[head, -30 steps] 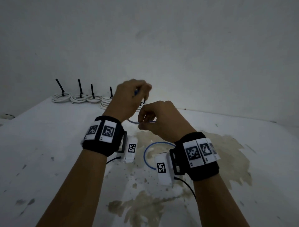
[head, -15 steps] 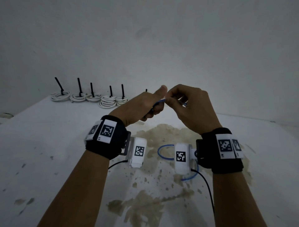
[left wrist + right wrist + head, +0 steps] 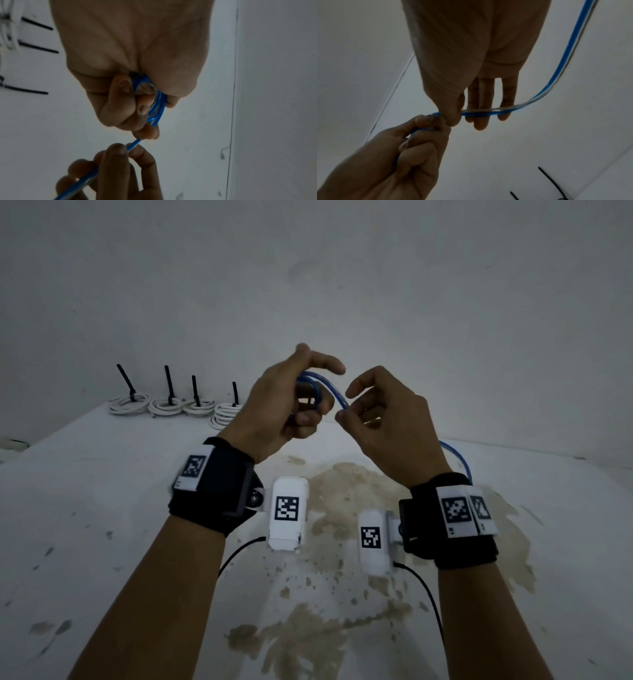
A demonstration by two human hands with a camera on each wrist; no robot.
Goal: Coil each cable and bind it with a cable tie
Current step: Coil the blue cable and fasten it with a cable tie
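My left hand point(image 3: 317, 402) is raised above the table and grips a small coil of blue cable point(image 3: 310, 390), thumb and forefinger stretched over it. The left wrist view shows the coil point(image 3: 157, 106) pinned between the curled fingers and the palm. Just right of it, my right hand point(image 3: 345, 405) pinches the free strand of the blue cable point(image 3: 488, 113) between thumb and forefinger; the other fingers lie under it. The loose length point(image 3: 459, 460) arcs down behind my right wrist.
Several bound white cable coils point(image 3: 168, 405) with upright black ties point(image 3: 168, 381) stand in a row at the table's back left. The white table point(image 3: 102, 508) has brown stains in its middle. A bare wall rises close behind.
Both hands have risen. The blue loop that lay on the table has been drawn up, the coil in my left hand has grown, and my right hand has slid out along the strand.
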